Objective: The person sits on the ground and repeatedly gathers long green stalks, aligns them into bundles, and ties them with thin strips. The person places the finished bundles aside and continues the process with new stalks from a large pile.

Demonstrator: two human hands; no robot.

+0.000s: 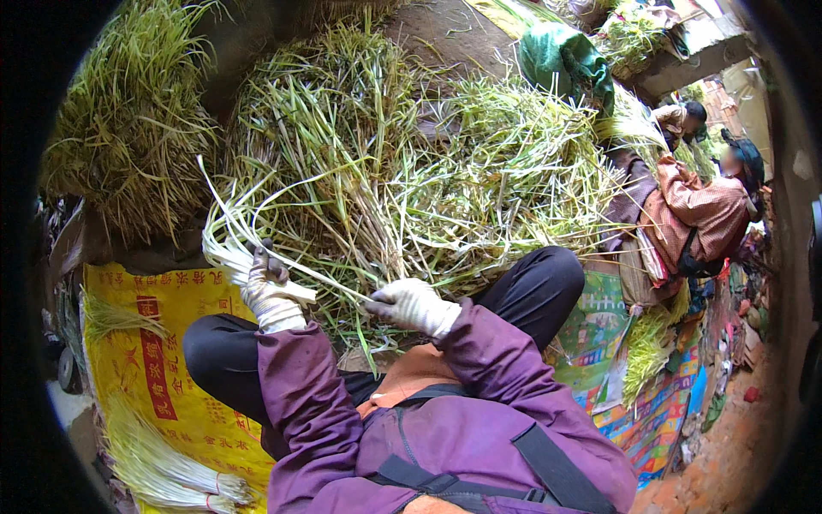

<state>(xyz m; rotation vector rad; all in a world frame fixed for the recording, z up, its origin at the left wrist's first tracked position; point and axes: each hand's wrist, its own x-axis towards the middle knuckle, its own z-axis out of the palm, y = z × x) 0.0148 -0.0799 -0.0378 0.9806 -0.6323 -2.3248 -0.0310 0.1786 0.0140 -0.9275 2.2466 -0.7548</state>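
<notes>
My left hand [273,289], in a white knit glove with dark fingertips, is shut around a bundle of pale leafy stalks [225,247], whose cut white ends stick out at its right side. My right hand [411,305], gloved alike, pinches the end of a long pale stalk [321,275] that stretches up to the left towards the bundle. Beyond both hands lies a wide heap of loose green and yellowish stalks [488,173].
A yellow printed sack [212,411] at the left holds tied stalk bundles [186,472]. Another stalk pile [135,135] stands at upper left. A green cloth [565,61] lies behind the heap. Two people sit at right, one in a checked top [703,205]. A colourful mat [661,411] lies at right.
</notes>
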